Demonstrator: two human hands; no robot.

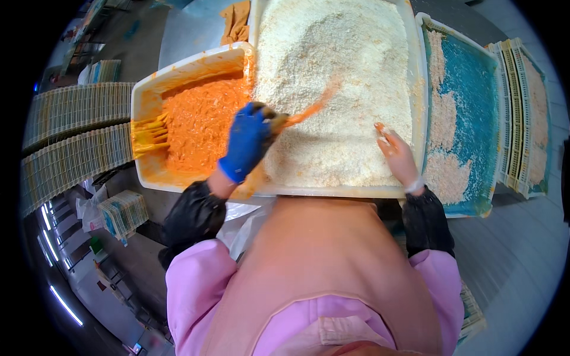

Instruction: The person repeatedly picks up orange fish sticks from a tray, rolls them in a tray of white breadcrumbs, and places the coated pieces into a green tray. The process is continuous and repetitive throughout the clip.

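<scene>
My left hand [251, 138], in a blue glove with soiled fingertips, is closed on an orange-coated strip [311, 109] that trails over the pale crumbs [338, 49] in a big white tray. Motion blurs the strip's far end. Left of the crumbs, a white tub [144, 95] holds thick orange batter [200, 120]; yellow gloves [149, 135] hang over its left wall. My right hand [394, 155], in a thin pale glove with orange smears on the fingertips, hovers above the crumbs near the tray's right wall. Its fingers are partly spread, with nothing plain between them.
Right of the crumb tray lies a blue mesh rack [472, 111] bearing flat crumbed pieces [447, 173]. More stacked racks [512, 115] stand beyond it. Further stacks [80, 111] are at the left. An orange-brown cloth [236, 22] lies behind the tub, against the tray.
</scene>
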